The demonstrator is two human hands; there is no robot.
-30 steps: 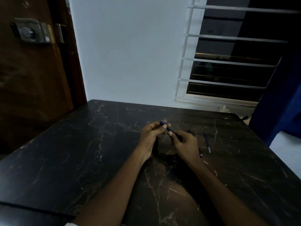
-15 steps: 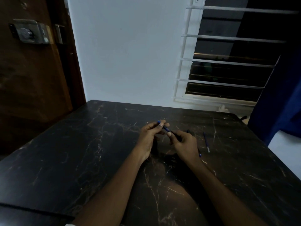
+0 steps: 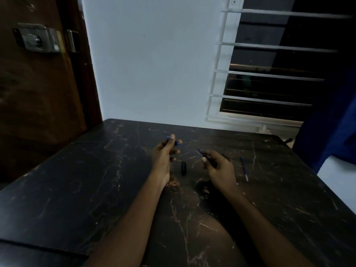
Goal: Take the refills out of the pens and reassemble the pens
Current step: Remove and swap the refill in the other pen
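My left hand (image 3: 163,158) pinches a small blue pen tip piece (image 3: 172,140) between thumb and fingers, raised above the black marble table (image 3: 96,180). To its right, my right hand (image 3: 219,170) grips the dark pen barrel (image 3: 209,160), with the thin blue refill (image 3: 200,151) sticking out of its front end toward the left. The two hands are apart. A black pen cap (image 3: 184,167) lies on the table between them. A loose blue refill (image 3: 244,168) lies on the table right of my right hand.
The table butts against a white wall, with a barred window (image 3: 269,74) at the back right and a wooden door (image 3: 38,74) at the left. A blue curtain (image 3: 331,116) hangs by the table's right edge. Another dark pen part peeks out behind my right hand.
The hands were together on one pen; now they have pulled apart. The blue tip piece came off with my left hand, the barrel stayed in my right, and the cap shows between them.
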